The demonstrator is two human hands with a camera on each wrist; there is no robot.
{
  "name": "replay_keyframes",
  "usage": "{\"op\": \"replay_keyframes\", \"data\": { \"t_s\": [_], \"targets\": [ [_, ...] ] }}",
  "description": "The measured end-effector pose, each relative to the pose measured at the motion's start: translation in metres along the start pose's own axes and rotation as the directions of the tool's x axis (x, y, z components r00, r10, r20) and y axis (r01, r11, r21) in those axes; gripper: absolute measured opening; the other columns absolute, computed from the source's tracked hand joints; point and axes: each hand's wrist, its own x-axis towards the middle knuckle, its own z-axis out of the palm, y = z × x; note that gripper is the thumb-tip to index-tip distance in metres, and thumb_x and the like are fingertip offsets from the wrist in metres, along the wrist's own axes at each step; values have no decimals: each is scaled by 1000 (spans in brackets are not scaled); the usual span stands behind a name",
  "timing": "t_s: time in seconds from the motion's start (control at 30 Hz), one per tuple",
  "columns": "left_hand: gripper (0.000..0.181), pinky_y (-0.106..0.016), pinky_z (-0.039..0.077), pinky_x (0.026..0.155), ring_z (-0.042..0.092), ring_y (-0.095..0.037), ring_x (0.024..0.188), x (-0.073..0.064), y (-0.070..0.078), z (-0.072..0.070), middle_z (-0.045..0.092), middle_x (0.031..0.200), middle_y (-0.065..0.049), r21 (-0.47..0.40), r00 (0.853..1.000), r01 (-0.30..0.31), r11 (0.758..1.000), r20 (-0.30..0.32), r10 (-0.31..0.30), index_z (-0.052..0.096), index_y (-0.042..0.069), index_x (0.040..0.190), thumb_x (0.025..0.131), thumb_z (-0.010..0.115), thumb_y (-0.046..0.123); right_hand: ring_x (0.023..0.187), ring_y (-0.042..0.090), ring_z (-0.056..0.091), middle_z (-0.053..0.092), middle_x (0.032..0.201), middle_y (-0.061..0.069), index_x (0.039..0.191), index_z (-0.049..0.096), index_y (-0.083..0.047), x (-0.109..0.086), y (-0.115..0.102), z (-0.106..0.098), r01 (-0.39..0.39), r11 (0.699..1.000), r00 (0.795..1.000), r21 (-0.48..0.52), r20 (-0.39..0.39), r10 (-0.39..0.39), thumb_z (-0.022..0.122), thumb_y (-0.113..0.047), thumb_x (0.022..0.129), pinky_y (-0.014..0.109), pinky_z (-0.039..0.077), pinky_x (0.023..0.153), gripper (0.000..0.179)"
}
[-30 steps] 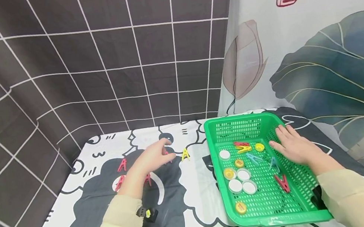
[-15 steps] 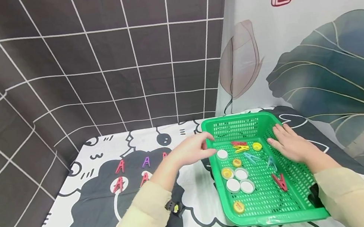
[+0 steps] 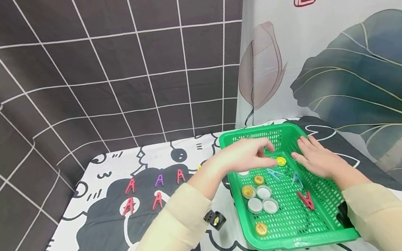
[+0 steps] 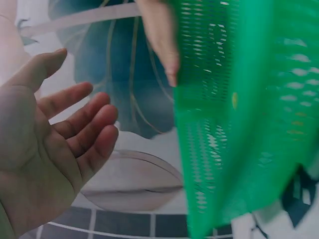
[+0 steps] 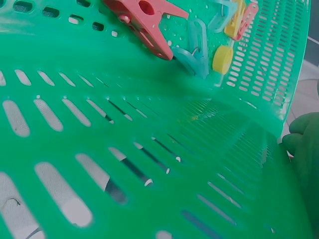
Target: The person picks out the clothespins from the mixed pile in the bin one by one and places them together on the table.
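Observation:
My left hand [image 3: 250, 154] hovers over the left part of a green plastic basket [image 3: 300, 241], fingers loosely bent and holding nothing. The left wrist view shows that palm [image 4: 40, 144] with nothing in it. My right hand [image 3: 316, 160] rests on the basket's right rim, fingers extended. Inside the basket lie a red clothespin [image 3: 306, 200], light blue clothespins [image 3: 296, 179], a yellow cap [image 3: 281, 161], and several white and yellow round caps [image 3: 255, 205]. The left hand hides the basket's far-left contents in the head view; a yellow clothespin [image 5: 235, 20] shows in the right wrist view.
Left of the basket, red clothespins [image 3: 130, 186] and a purple clothespin [image 3: 159, 180] stand in two rows on the patterned cloth [image 3: 98, 236]. A yellow clothespin [image 3: 199, 167] is mostly hidden behind the left forearm. Dark grid-patterned fabric [image 3: 112, 69] hangs behind.
My left hand has moved right, from among the clothespins on the cloth to above the basket, uncovering the purple clothespin. My right hand stays on the rim. The head view has shifted slightly.

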Motion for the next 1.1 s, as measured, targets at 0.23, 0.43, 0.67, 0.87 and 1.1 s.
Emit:
{"op": "replay_keyframes", "data": {
  "t_s": [0.23, 0.43, 0.67, 0.87, 1.1],
  "targets": [
    [29, -13, 42, 71, 55, 0, 76, 28, 20, 3, 58, 86, 13, 1, 998, -50, 999, -33, 50, 55, 19, 116, 93, 56, 37, 134, 51, -4, 7, 146, 37, 141, 14, 16, -1, 4, 2, -6, 1000, 1000, 16, 18, 5, 19, -55, 98, 68, 7, 101, 83],
    [27, -10, 39, 78, 54, 4, 89, 52, 22, 27, 60, 99, 12, 19, 999, -52, 998, 14, 52, 57, 19, 114, 94, 51, 35, 134, 51, -1, 10, 145, 37, 143, 15, 12, -2, 4, 3, 19, 999, 1000, 46, 4, -19, 20, -48, 100, 66, 9, 102, 74],
    [25, -11, 39, 76, 53, 4, 87, 65, 17, 47, 61, 98, 12, 44, 999, -24, 999, 31, 23, 60, 20, 112, 94, 53, 35, 135, 50, 0, 11, 145, 37, 140, 17, 18, -1, 2, 3, 65, 997, 998, 46, -22, -64, 20, -43, 102, 59, 7, 106, 71],
    [22, -12, 39, 72, 51, 3, 81, 77, 17, 64, 57, 92, 16, 98, 997, 4, 995, 79, -12, 59, 23, 111, 94, 54, 37, 134, 52, 2, 13, 144, 39, 138, 18, 21, -1, 5, 2, 90, 996, 995, 17, -35, -89, 22, -45, 101, 59, 8, 106, 75],
    [26, -14, 39, 72, 51, 1, 82, 81, 8, 85, 59, 96, 14, 113, 985, 29, 993, 166, -48, 59, 22, 115, 93, 55, 37, 134, 51, 0, 12, 145, 38, 139, 19, 18, -1, 4, 2, 39, 994, 999, 100, -38, -36, 20, -44, 102, 61, 7, 105, 73]
  ]
}}
